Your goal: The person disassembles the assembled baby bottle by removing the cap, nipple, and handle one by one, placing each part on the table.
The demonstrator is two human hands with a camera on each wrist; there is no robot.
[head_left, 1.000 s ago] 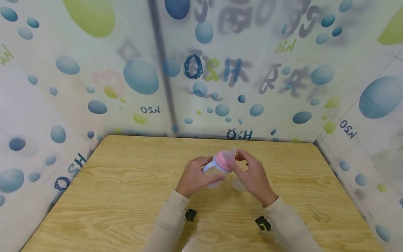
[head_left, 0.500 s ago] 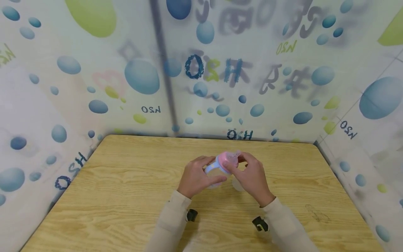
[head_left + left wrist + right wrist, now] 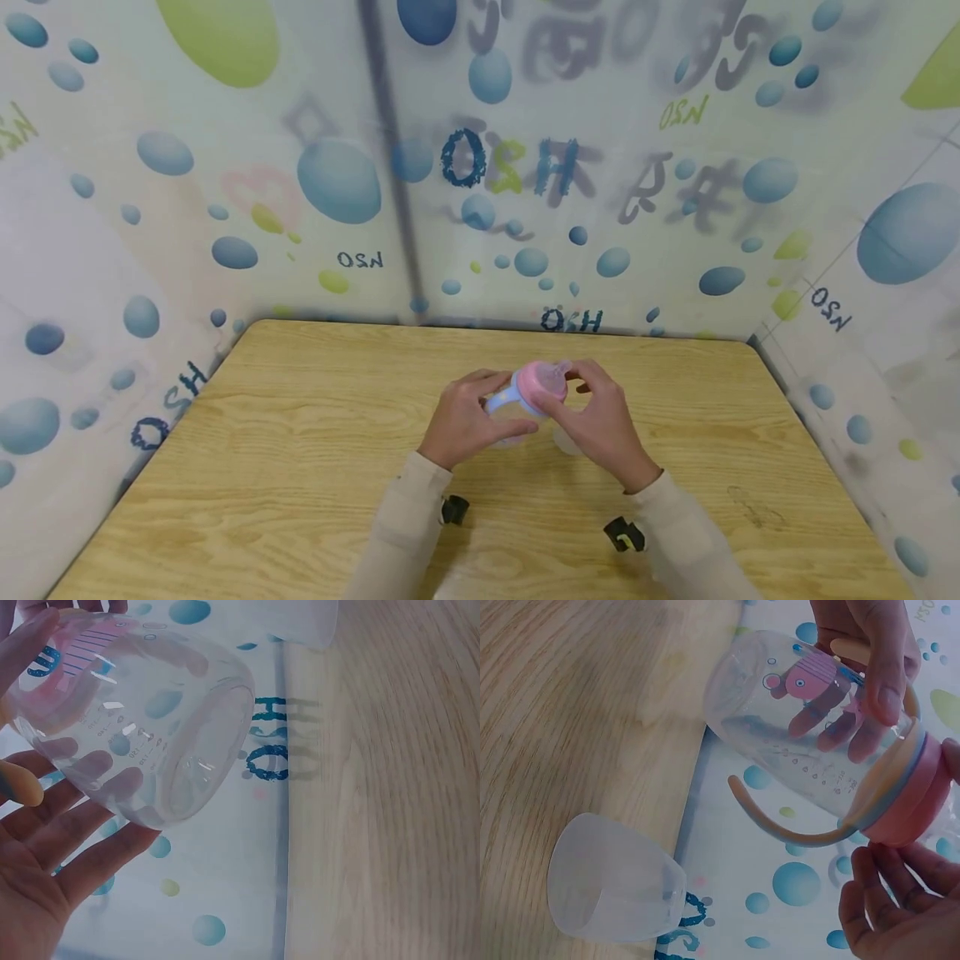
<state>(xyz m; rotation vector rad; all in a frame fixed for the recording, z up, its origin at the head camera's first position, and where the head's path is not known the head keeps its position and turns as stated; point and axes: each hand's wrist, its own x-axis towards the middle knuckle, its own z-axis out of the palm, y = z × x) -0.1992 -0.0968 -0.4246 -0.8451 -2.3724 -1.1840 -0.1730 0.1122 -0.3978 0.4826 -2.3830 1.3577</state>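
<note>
A clear baby bottle [image 3: 517, 406] with a pink screw collar [image 3: 542, 383], pale blue handles and a clear teat is held tilted above the middle of the wooden table [image 3: 300, 467]. My left hand [image 3: 467, 417] grips the bottle's body [image 3: 142, 727]; its fingers [image 3: 870, 660] show through the clear wall. My right hand [image 3: 600, 417] holds the pink collar [image 3: 919, 799] with fingers curled round it. The handles [image 3: 795, 829] loop beside the body. A clear cap [image 3: 615, 889] lies on its side on the table, just under my right hand [image 3: 892, 900].
Printed screens with blue and green bubbles [image 3: 337, 179] close the table in at the back and on both sides. The clear cap [image 3: 567, 440] lies right of the bottle. Bare wood spreads left, right and in front of the hands.
The right hand's fingers have shifted a little round the pink collar, and the teat end has dipped slightly. The left hand and the bottle stay where they were.
</note>
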